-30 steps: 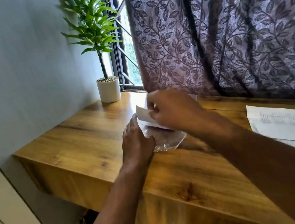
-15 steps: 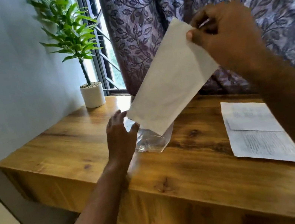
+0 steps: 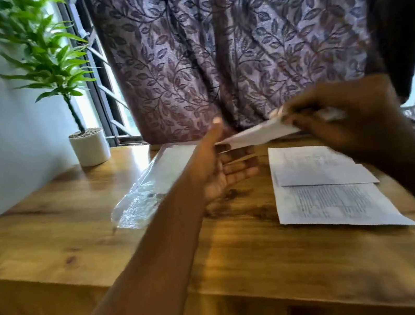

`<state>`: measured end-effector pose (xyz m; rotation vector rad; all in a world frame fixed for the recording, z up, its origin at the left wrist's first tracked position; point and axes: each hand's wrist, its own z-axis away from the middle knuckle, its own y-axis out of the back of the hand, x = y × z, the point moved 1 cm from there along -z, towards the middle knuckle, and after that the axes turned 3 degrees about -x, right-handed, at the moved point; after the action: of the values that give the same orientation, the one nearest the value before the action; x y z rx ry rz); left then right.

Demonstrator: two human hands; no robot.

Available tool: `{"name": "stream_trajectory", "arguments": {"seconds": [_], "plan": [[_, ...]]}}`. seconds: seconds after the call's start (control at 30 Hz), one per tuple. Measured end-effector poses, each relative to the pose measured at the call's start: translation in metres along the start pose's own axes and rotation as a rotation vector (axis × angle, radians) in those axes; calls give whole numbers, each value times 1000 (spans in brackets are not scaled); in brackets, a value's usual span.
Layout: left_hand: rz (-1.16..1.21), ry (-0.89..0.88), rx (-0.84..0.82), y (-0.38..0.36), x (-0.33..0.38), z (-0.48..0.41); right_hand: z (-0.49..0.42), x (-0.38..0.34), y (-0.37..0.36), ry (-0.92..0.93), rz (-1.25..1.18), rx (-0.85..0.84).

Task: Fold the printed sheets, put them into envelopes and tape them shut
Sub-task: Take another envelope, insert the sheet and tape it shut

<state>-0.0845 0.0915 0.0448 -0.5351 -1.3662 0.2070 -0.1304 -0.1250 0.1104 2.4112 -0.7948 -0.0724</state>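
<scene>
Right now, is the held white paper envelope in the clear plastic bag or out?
Out: the right hand pinches the white paper envelope above the wooden table; the clear plastic bag lies apart, at left.

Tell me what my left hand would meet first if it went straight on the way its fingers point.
Probably the envelope held by the right hand: its end lies just above the fingers of the left hand. Depth is unclear.

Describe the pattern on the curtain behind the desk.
The curtain is mauve-purple with a darker leaf-and-vine print all over. It shows best in the head view, which is the only one.
</scene>
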Motion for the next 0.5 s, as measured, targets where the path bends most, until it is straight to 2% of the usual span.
{"name": "stream_trajectory", "arguments": {"seconds": [0.1, 0.17, 0.23, 0.33, 0.43, 0.5], "plan": [[-69, -14, 59, -16, -3, -11, 32, -3, -7, 98, -39, -127], [-240, -18, 114, -22, -9, -20, 45, 4, -7, 22, -104, -218], [-423, -74, 119, -16, -10, -29, 51, 14, -9, -120, -183, -201], [-735, -134, 30, -15, -8, -36, 56, 49, -20, -427, -202, -54], [-920, -123, -145, -16, -3, -40, 64, 91, -41, -824, -258, -144], [-1045, -84, -290, -23, 0, -41, 73, 112, -52, -985, -409, -202]]}}
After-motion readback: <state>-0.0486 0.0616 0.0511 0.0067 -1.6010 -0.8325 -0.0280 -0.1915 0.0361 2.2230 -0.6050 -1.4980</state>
